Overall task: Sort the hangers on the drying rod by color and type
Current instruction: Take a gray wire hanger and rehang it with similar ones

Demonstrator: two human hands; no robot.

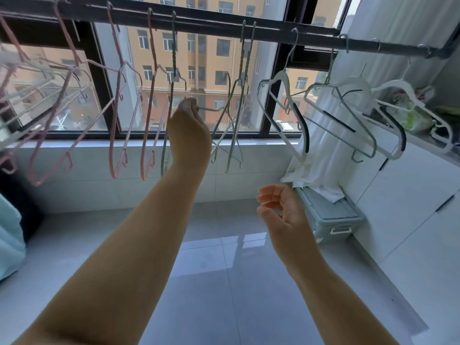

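A dark drying rod [214, 25] crosses the top of the view. Several pink wire hangers [117, 100] hang on its left part. Pale green wire hangers [241, 95] hang near the middle. White plastic hangers [293, 105] with black grip strips hang at the right. My left hand [189, 125] is raised and pinches the lower wire of one green hanger [173, 70] beside the pink ones. My right hand [281, 207] hovers lower, palm up, fingers loosely curled, holding nothing.
A window [199, 78] with a black frame stands behind the rod, with a white tiled sill below. A grey lidded storage box [333, 215] sits on the floor at the right, white cloth draped on it. White cabinets [410, 207] line the right wall.
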